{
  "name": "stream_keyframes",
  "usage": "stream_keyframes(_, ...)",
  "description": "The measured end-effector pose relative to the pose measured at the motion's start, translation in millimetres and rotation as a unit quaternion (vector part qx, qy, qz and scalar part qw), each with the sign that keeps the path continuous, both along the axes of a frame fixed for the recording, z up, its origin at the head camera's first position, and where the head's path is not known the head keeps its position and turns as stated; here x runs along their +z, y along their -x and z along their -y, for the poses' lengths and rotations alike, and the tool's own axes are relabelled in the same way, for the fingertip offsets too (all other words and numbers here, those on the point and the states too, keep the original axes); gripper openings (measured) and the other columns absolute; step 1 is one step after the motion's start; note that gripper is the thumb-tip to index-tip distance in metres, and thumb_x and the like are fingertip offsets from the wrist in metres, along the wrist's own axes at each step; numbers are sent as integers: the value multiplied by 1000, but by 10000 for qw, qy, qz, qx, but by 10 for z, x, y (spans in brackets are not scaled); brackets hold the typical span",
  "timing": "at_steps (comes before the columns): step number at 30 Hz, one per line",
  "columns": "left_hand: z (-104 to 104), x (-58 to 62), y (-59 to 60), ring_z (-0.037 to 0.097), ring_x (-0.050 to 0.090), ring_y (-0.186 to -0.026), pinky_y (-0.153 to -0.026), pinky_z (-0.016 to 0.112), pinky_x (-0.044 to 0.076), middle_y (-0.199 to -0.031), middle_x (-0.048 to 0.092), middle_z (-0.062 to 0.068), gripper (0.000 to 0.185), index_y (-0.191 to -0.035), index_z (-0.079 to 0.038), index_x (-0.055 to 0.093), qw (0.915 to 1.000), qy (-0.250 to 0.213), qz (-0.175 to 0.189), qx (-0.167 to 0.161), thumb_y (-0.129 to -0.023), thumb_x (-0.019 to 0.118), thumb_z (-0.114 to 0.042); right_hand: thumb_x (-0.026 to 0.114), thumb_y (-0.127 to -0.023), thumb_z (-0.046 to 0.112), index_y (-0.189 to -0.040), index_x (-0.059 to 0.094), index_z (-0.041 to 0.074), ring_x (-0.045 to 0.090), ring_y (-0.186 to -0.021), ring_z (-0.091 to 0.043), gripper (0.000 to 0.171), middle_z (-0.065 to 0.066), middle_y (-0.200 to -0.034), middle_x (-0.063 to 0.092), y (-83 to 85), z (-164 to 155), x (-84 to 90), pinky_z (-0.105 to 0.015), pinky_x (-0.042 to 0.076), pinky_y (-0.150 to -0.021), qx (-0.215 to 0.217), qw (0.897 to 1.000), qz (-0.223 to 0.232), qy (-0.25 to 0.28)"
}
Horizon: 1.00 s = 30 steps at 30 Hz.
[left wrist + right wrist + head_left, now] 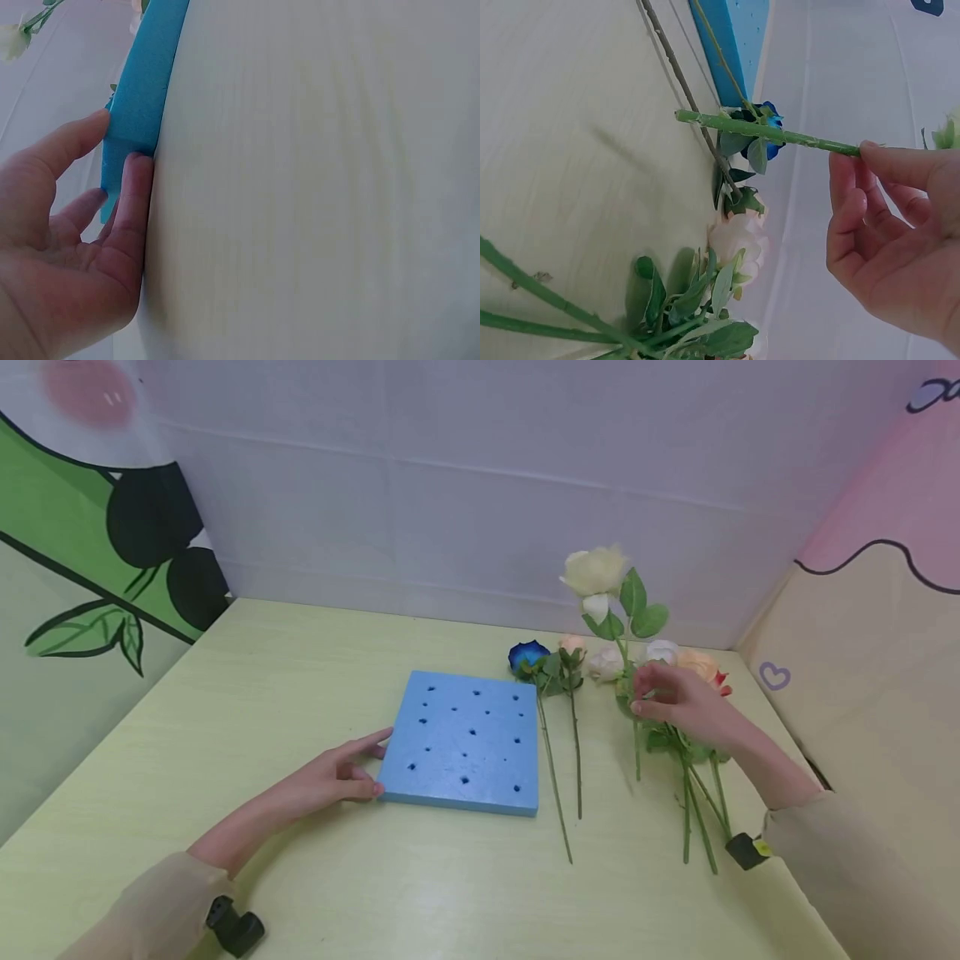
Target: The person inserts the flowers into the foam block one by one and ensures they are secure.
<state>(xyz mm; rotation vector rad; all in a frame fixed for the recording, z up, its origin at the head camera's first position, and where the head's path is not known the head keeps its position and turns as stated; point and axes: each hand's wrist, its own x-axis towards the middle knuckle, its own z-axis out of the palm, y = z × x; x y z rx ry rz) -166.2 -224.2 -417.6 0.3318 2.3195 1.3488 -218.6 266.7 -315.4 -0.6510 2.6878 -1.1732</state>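
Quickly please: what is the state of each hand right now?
Left hand: open, fingers resting against the blue foam block.
Right hand: pinches the cream rose by its stem, lifted.

Even, bright, diffuse light throughout; no glare. In the head view soft, faint shadows lie beneath both forearms and beside the blue foam block (pixel 461 743) on the surface (pixel 285 668); straight edges bow toward the frame borders, a wide-angle distortion. The raised cream rose (pixel 594 571) is slightly motion-blurred. In both wrist views the near hands are soft-focused, and the pale surface looks washed out with streaky grain.
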Motion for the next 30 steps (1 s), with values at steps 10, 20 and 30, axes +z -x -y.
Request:
stream_keyframes(10,-14,-20,10,18,61,-101,-89,27,50,-147,39,15,81,-158,-20,25,9999,-117,56,46,-92,70,-33,61,-97,8,-115,57,-2,70,-93,-25,21,-18,-110,63,296,364,-51,-23,56,-76,-325,9966,-720,241)
stream_keyframes(20,-2,-29,16,21,60,-99,-87,32,47,-146,41,16,79,-158,-20,25,9999,-96,-94,-36,-93,69,-32,62,-96,10,-119,60,1,68,-91,-30,24,-20,-109,67,597,724,-189,-17,52,-69,-710,9838,-1392,874)
stream_keyframes(30,2,-17,2,20,61,-97,-86,30,47,-146,43,14,79,-158,-22,26,9999,-14,-138,-29,-92,69,-33,63,-94,2,-112,61,-4,69,-90,-37,19,-23,-103,65,774,1259,-286,-16,53,-74,-401,9674,-1709,1828)
